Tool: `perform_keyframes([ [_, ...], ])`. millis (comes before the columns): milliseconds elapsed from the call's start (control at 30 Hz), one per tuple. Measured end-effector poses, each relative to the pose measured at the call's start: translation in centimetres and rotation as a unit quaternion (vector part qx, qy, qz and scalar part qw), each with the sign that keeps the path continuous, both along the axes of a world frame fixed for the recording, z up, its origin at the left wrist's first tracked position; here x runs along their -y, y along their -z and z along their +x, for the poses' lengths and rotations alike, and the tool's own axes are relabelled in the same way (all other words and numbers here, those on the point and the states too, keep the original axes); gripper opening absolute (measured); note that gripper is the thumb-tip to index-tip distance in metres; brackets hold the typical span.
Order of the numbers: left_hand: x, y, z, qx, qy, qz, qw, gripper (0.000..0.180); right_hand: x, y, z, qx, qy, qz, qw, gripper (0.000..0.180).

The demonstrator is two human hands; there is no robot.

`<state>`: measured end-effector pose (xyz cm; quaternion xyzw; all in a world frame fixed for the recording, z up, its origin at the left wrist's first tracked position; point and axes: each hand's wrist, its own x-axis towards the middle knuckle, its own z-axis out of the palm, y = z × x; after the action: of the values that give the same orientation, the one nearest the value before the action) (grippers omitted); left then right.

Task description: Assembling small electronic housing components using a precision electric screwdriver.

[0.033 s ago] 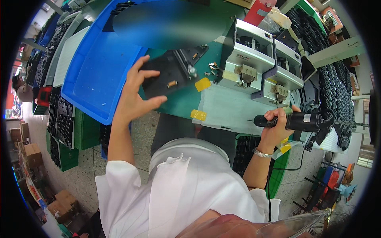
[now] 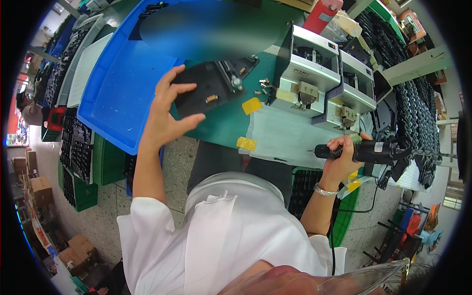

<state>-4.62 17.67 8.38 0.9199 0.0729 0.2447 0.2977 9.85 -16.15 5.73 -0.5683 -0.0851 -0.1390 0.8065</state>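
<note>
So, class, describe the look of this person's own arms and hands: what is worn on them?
The left hand and right hand are ungloved. A pale, silvery bracelet circles the right wrist; the left wrist shows none. Loose white short sleeves cover the upper arms, leaving both forearms uncovered.

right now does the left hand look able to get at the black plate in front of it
Most likely yes: the left hand is spread open at the left side of the black plate, and nothing visible stands between them. Whether it touches is hard to tell.
</note>
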Motion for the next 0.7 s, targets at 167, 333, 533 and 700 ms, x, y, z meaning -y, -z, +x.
perform_keyframes([
  [167,-4.0,0.4,2.8,0.122,0.044,0.058,0.99,0.038,1.3,1.6,0.1,-0.026,-0.011,-0.044,0.999,0.051],
  [333,-5.2,-0.3,9.3,0.136,-0.008,-0.022,0.99,0.042,2.4,1.8,0.1,0.031,-0.052,-0.122,0.991,0.077],
  [533,-2.5,0.5,18.5,-0.038,0.008,0.249,0.968,0.059,6.0,3.5,-3.1,-0.016,-0.036,-0.23,0.972,0.072],
  [700,-1.8,4.3,22.0,-0.135,0.056,0.324,0.935,0.071,7.4,2.5,-8.4,-0.055,0.068,-0.412,0.907,0.047],
])
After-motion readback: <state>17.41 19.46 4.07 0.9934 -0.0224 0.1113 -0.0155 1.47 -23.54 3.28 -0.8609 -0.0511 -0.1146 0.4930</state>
